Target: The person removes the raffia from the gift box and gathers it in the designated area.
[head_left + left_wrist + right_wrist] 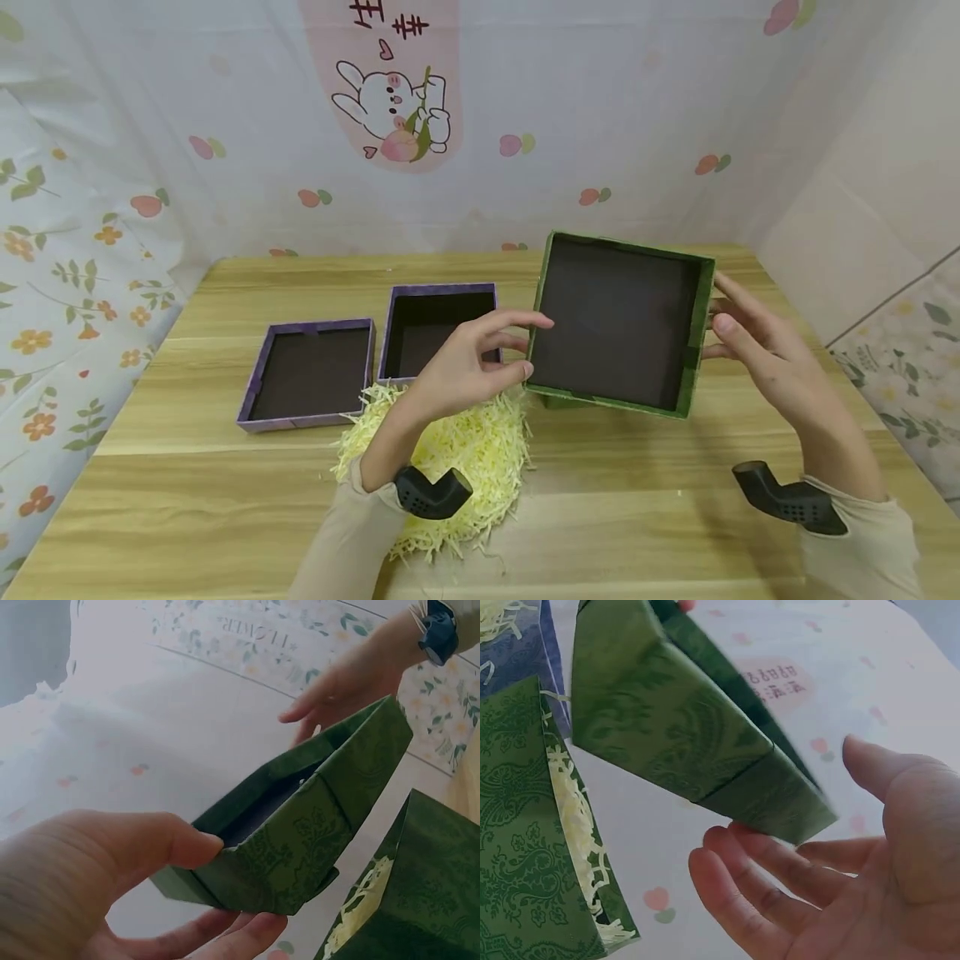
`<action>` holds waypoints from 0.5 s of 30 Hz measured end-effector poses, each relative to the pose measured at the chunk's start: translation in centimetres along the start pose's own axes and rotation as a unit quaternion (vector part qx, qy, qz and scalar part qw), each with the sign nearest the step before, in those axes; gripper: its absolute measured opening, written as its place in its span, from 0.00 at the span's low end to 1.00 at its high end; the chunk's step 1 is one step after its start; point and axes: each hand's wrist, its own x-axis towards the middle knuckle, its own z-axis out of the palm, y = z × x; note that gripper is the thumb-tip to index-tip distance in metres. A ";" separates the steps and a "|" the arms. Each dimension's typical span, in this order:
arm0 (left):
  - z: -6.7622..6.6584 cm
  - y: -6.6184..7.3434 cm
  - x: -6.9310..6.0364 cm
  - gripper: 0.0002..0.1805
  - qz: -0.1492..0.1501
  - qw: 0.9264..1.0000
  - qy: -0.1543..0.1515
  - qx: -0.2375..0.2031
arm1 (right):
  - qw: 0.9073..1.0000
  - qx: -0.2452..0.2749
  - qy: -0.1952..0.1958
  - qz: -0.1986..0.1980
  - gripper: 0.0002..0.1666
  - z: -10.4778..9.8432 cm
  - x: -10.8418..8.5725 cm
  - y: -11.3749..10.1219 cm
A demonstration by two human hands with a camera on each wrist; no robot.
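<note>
A green patterned box lid (615, 325), dark inside, is held tilted in the air with its hollow side facing the head camera. My left hand (465, 367) pinches its left edge, thumb (191, 844) on the rim and fingers beneath. At the opposite edge, the fingers of my right hand (772, 358) touch the lid from outside, while the thumb (877, 765) stands apart from it. Under the lid is a green box (525, 840) of the same pattern, mostly hidden in the head view. Pale yellow shredded paper (574, 810) shows inside that box.
Left of the green lid stands an open purple box (442, 287), partly behind my left hand. A shallow purple lid (318, 375) lies beside it, hollow side up. A heap of yellow shredded paper (480, 467) covers the wooden table (187, 500) beneath my left forearm.
</note>
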 end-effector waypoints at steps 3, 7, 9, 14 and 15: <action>0.0 -0.2 0.1 0.23 -0.027 0.999 0.019 -0.017 | 1.000 0.008 -0.016 -0.012 0.36 0.0 0.1 -0.1; 0.1 -0.3 0.0 0.24 -0.050 0.997 0.050 -0.031 | 0.998 0.004 -0.060 -0.027 0.40 0.0 0.1 -0.1; 0.0 -0.4 0.1 0.24 -0.052 0.996 0.062 -0.030 | 0.996 -0.018 -0.076 -0.030 0.41 0.0 0.1 -0.1; -0.2 -0.4 0.2 0.24 -0.054 0.995 0.075 -0.023 | 0.995 -0.062 -0.080 -0.018 0.41 0.1 0.1 0.0; -0.1 -0.5 0.2 0.24 -0.056 0.995 0.074 -0.025 | 0.995 -0.065 -0.079 -0.014 0.41 0.1 0.1 0.1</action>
